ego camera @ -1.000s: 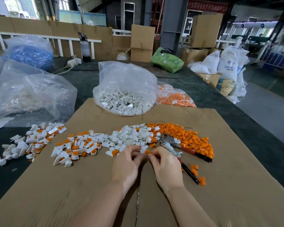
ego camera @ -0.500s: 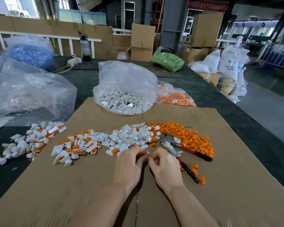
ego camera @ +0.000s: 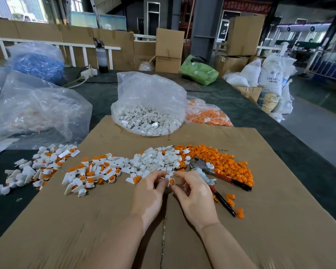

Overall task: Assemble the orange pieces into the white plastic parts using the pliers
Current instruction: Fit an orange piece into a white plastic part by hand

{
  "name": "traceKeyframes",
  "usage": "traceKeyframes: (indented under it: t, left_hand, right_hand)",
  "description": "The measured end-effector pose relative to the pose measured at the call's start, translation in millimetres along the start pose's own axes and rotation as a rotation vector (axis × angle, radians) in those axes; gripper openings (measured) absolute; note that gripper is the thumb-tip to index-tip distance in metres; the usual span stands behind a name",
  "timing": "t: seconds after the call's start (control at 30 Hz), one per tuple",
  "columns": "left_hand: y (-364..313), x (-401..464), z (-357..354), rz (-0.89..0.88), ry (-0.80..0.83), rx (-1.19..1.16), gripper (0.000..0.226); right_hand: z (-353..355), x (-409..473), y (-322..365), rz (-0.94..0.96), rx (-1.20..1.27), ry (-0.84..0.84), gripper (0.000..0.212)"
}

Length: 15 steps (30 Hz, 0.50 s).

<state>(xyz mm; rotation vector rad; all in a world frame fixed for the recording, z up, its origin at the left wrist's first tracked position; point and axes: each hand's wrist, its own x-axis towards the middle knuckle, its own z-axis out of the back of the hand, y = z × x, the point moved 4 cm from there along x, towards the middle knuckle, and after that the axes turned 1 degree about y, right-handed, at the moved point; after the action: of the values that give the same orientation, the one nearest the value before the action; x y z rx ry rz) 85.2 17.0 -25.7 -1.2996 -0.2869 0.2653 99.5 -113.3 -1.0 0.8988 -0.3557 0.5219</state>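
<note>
My left hand point(ego camera: 150, 193) and my right hand point(ego camera: 194, 193) meet over the cardboard sheet point(ego camera: 105, 230). Between their fingertips sits a small white plastic part with an orange piece in it point(ego camera: 171, 181); the left hand's fingers pinch it, and the right hand's fingertips touch it from the right. A heap of loose white parts point(ego camera: 155, 160) lies just beyond the hands, and a heap of orange pieces point(ego camera: 221, 160) lies to the right. The pliers point(ego camera: 211, 173), with red and black handles, rest on the cardboard beside my right hand. Joined white-and-orange parts point(ego camera: 91, 173) lie to the left.
A clear bag of white parts point(ego camera: 147, 111) and a bag of orange pieces point(ego camera: 208, 115) stand at the cardboard's far edge. A large crumpled plastic bag point(ego camera: 37, 109) lies at the left. More joined parts point(ego camera: 37, 166) spread over the dark table. A few orange pieces point(ego camera: 235, 206) lie by the pliers' handles.
Both hands stayed together over the same spot. The orange piece held between the fingertips now sits in the white part, and the right hand's fingers have loosened a little.
</note>
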Motion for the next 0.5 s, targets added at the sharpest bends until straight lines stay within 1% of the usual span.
traceKeyframes:
  t: [0.1, 0.3, 0.5]
  left_hand:
    - [1.6, 0.5, -0.6, 0.001, 0.004, -0.003, 0.016]
    - [1.5, 0.7, -1.3, -0.002, 0.0, -0.007, 0.018]
    - [0.6, 0.7, -1.7, -0.01, 0.001, 0.012, 0.011]
  right_hand:
    - [0.9, 0.3, 1.9, 0.037, 0.005, 0.007, 0.03]
    - [1.3, 0.6, 1.4, 0.027, 0.007, 0.007, 0.025]
    - [2.1, 0.5, 2.0, 0.031, -0.003, 0.005, 0.026]
